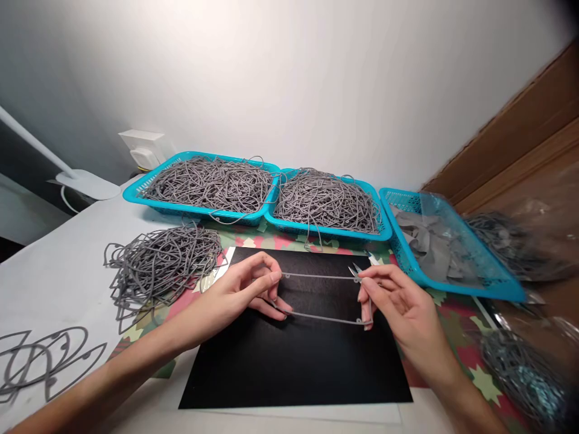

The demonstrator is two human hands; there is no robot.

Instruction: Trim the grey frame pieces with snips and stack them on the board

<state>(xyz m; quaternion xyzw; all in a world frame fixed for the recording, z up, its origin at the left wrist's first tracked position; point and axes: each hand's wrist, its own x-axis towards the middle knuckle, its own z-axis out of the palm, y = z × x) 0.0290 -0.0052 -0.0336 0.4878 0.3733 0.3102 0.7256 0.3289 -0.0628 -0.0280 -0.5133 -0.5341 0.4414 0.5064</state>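
A thin grey rubber gasket [323,276], a loop with small round tabs, is stretched into a long rectangle above a black board [294,367]. My left hand [246,289] grips its left end, thumb and index finger pinching the upper strand while the lower strand passes by the other fingers. At the opposite end, my right hand [398,301] pinches the upper corner, with fingers inside the loop near the lower corner. Two pointed metal tips [354,269] stick out from the right fingers; the rest of that tool is hidden, so its kind is unclear.
Two blue baskets [194,209] [330,231] hold heaped grey gaskets. A third basket [409,259] holds flat grey pieces and clear plastic. A gasket pile [167,265] and several loose gaskets [45,361] lie left. Bagged gaskets [525,374] lie right, beside cardboard [511,120].
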